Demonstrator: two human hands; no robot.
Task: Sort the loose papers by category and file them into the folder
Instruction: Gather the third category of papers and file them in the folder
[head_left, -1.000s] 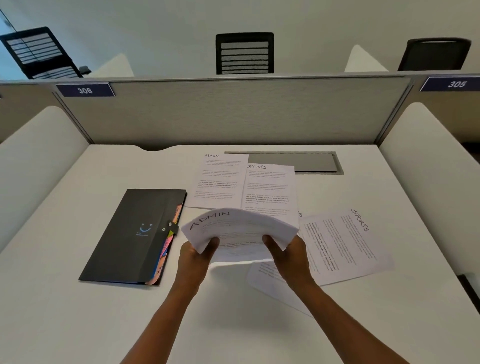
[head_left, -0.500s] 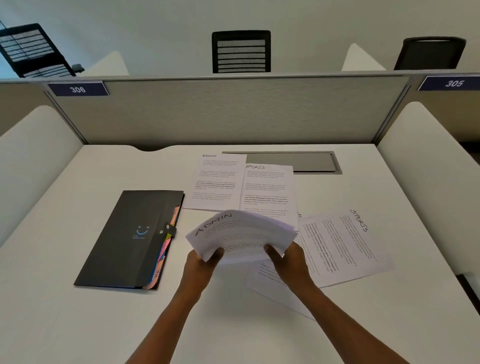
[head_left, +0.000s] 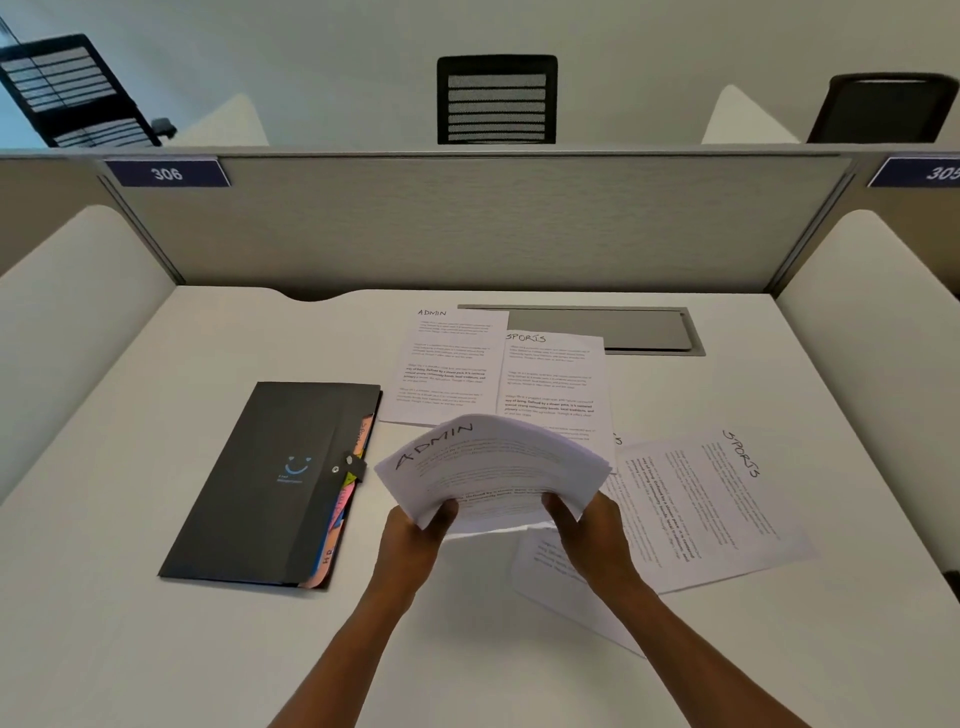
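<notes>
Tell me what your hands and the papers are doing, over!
Left hand and right hand grip the paper stack, ADMIN on top. Folder closed on the desk. Nothing blocking it.

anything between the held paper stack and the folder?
Nothing visible lies on the bare desk between the stack, held by the left hand and right hand, and the black folder to its left. But the folder's flap looks fastened by its snap, so it must be opened first.
</notes>
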